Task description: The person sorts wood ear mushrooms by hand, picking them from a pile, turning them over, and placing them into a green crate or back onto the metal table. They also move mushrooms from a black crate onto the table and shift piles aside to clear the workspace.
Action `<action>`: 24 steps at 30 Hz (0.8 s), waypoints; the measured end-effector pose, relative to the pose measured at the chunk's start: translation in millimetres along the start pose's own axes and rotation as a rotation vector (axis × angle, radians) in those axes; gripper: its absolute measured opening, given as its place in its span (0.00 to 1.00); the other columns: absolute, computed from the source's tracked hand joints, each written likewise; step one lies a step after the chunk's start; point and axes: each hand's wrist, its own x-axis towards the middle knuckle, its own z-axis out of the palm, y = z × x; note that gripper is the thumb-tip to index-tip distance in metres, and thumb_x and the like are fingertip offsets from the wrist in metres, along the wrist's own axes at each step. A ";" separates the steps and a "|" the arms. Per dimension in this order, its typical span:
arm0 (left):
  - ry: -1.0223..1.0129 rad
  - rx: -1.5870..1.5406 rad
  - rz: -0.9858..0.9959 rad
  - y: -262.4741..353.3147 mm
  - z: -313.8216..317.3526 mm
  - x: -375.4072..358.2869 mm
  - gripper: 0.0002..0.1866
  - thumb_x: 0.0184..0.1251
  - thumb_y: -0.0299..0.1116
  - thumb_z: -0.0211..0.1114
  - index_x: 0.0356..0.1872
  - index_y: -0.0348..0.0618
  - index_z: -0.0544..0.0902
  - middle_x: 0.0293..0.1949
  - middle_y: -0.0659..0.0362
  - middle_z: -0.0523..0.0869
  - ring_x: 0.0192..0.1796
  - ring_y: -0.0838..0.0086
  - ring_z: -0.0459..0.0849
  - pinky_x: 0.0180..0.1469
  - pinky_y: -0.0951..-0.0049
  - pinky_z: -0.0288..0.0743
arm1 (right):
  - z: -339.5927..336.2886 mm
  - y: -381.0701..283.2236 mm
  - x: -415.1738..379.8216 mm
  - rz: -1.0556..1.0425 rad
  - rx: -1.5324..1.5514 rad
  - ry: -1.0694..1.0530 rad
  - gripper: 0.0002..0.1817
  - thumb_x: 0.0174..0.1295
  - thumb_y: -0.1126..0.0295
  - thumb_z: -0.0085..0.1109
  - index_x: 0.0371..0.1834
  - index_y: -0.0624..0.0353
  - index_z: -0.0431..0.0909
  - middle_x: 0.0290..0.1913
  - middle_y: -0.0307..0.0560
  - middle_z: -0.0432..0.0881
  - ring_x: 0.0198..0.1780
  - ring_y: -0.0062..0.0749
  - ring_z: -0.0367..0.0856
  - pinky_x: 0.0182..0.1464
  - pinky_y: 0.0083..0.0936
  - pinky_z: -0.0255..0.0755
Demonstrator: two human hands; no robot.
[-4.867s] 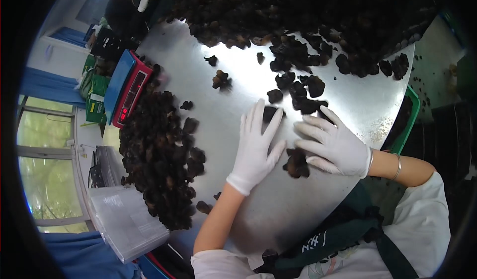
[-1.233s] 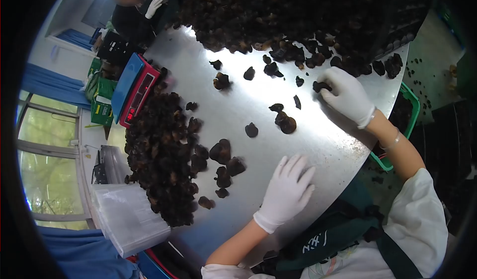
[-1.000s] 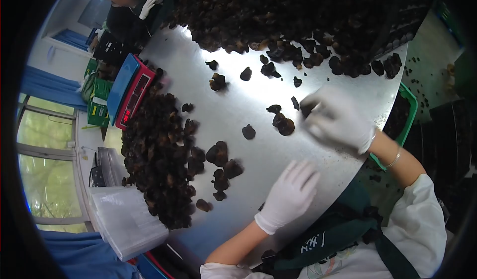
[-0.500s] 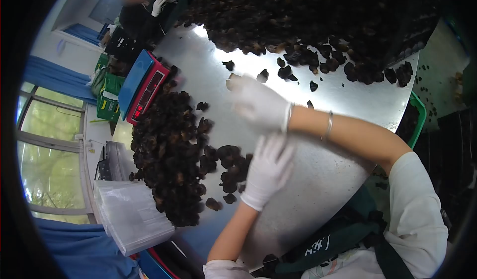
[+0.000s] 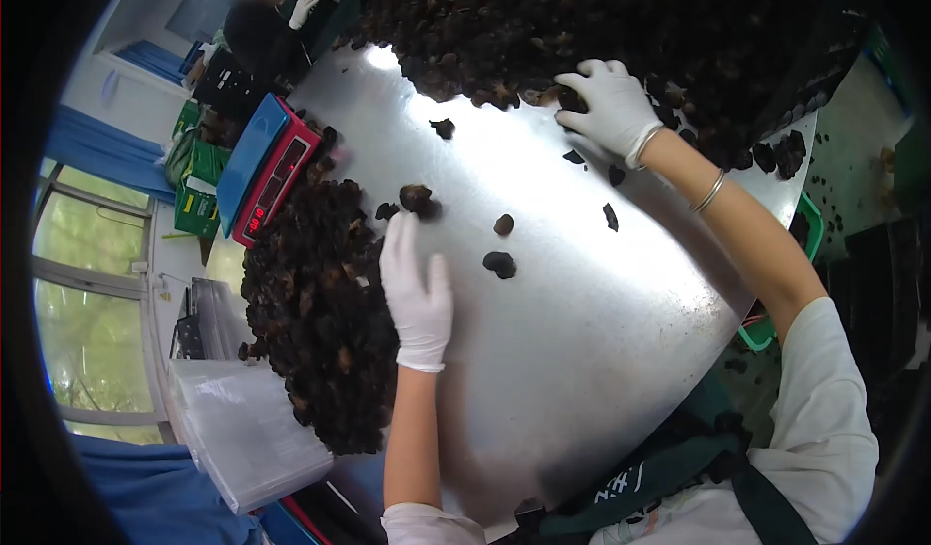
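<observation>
Dark, curled pieces that look like wood ear mushrooms lie in a large pile (image 5: 465,50) at the back of the metal table (image 5: 543,370) and in a smaller pile (image 5: 320,312) at the left. My left hand (image 5: 417,303), in a white glove, lies along the right edge of the smaller pile. Its fingers are stretched out, with the thumb apart, touching the edge pieces. At the near edge of the large pile, my gloved right hand (image 5: 613,109) has its fingers spread and bent over dark pieces; one mushroom (image 5: 572,100) shows between thumb and forefinger.
Loose mushrooms (image 5: 500,264) lie scattered mid-table. A red and blue digital scale (image 5: 274,172) stands beyond the smaller pile. Clear plastic bags (image 5: 247,429) are stacked at the left edge. A green basket (image 5: 813,225) stands below the right edge. Another gloved person (image 5: 262,41) is at the far left.
My right hand has moved away to the large pile. My left hand has shifted left and forward to the smaller pile, and the loose pieces near it now lie against that pile.
</observation>
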 end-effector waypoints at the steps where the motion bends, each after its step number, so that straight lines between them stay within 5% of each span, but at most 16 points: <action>1: -0.056 0.057 0.077 12.2 3.2 5.3 0.32 0.64 0.26 0.62 0.71 0.33 0.70 0.73 0.43 0.68 0.75 0.49 0.64 0.77 0.56 0.56 | 2.6 12.8 2.8 -0.004 0.022 -0.129 0.19 0.60 0.66 0.64 0.56 0.54 0.83 0.61 0.50 0.78 0.61 0.46 0.75 0.65 0.38 0.70; 4: -0.246 0.179 0.223 29.0 24.8 19.4 0.34 0.63 0.41 0.68 0.72 0.47 0.73 0.77 0.42 0.59 0.79 0.44 0.54 0.79 0.40 0.41 | -10.8 32.1 8.8 -0.197 0.372 -0.465 0.21 0.59 0.65 0.66 0.57 0.52 0.84 0.59 0.52 0.78 0.61 0.45 0.76 0.65 0.36 0.72; 7: -0.303 0.167 0.209 26.2 37.2 27.2 0.34 0.62 0.46 0.69 0.71 0.55 0.75 0.78 0.43 0.58 0.80 0.43 0.52 0.78 0.35 0.34 | -41.1 43.3 0.5 -0.176 0.496 -0.641 0.24 0.59 0.60 0.67 0.59 0.53 0.84 0.58 0.46 0.79 0.60 0.37 0.77 0.64 0.36 0.72; 10: -0.320 0.283 0.238 16.6 45.5 37.0 0.33 0.62 0.46 0.68 0.71 0.57 0.75 0.78 0.44 0.58 0.80 0.43 0.51 0.78 0.34 0.33 | -38.3 29.9 -2.9 -0.403 0.106 -0.140 0.15 0.59 0.63 0.65 0.47 0.56 0.88 0.51 0.50 0.83 0.54 0.46 0.79 0.60 0.36 0.74; 11: -0.278 0.321 0.248 13.9 49.3 41.4 0.30 0.64 0.46 0.66 0.69 0.56 0.77 0.76 0.45 0.63 0.79 0.43 0.55 0.77 0.33 0.33 | -23.3 4.9 -11.8 -0.183 0.192 -0.023 0.12 0.61 0.63 0.61 0.40 0.58 0.89 0.49 0.52 0.85 0.57 0.49 0.77 0.60 0.37 0.73; 13: -0.235 0.415 0.204 -2.1 52.8 50.8 0.27 0.66 0.43 0.64 0.67 0.55 0.78 0.73 0.46 0.68 0.76 0.45 0.59 0.77 0.34 0.38 | 0.4 -46.1 -48.1 -0.257 0.081 0.106 0.25 0.67 0.53 0.56 0.62 0.54 0.80 0.68 0.54 0.75 0.70 0.51 0.70 0.71 0.43 0.64; 14: -0.214 0.464 0.184 -13.2 52.8 54.3 0.25 0.67 0.42 0.63 0.66 0.54 0.79 0.71 0.46 0.71 0.75 0.45 0.62 0.76 0.34 0.40 | 5.7 -66.1 -56.2 -0.324 -0.061 -0.008 0.31 0.70 0.47 0.53 0.72 0.52 0.71 0.75 0.54 0.67 0.76 0.52 0.63 0.78 0.53 0.51; 16: -0.192 0.476 0.075 -41.6 49.1 55.3 0.22 0.69 0.38 0.61 0.64 0.53 0.80 0.65 0.48 0.77 0.71 0.51 0.69 0.75 0.38 0.49 | 30.5 -77.0 -47.0 -0.423 -0.262 -0.031 0.31 0.72 0.48 0.50 0.72 0.54 0.70 0.77 0.53 0.65 0.78 0.53 0.59 0.79 0.57 0.43; 18: -0.225 0.481 -0.067 -56.8 33.9 55.3 0.21 0.69 0.37 0.61 0.62 0.51 0.81 0.63 0.52 0.79 0.68 0.58 0.72 0.76 0.43 0.51 | 36.1 -66.4 -19.5 -0.165 -0.486 -0.161 0.29 0.74 0.51 0.47 0.72 0.56 0.70 0.74 0.53 0.68 0.76 0.51 0.62 0.79 0.54 0.45; 19: -0.247 0.503 -0.136 -58.4 27.9 52.1 0.23 0.70 0.39 0.62 0.65 0.52 0.79 0.66 0.51 0.76 0.70 0.57 0.70 0.76 0.42 0.50 | 42.4 -54.5 -13.3 -0.067 -0.432 -0.218 0.27 0.76 0.52 0.46 0.65 0.61 0.74 0.63 0.51 0.77 0.71 0.45 0.68 0.78 0.56 0.44; 20: -0.271 0.523 -0.209 -59.7 23.2 47.7 0.25 0.71 0.40 0.62 0.68 0.53 0.77 0.69 0.50 0.74 0.72 0.56 0.68 0.77 0.42 0.49 | 47.7 -42.0 -17.9 -0.062 -0.364 -0.152 0.22 0.73 0.57 0.51 0.61 0.61 0.77 0.58 0.48 0.79 0.63 0.41 0.74 0.72 0.53 0.56; 24: -0.210 0.367 -0.208 -40.1 9.9 37.9 0.29 0.72 0.40 0.64 0.73 0.53 0.72 0.75 0.45 0.65 0.77 0.53 0.62 0.79 0.52 0.52 | 4.9 9.2 -79.8 -0.063 -0.142 -0.128 0.14 0.61 0.72 0.60 0.49 0.64 0.81 0.49 0.50 0.78 0.56 0.41 0.77 0.57 0.36 0.73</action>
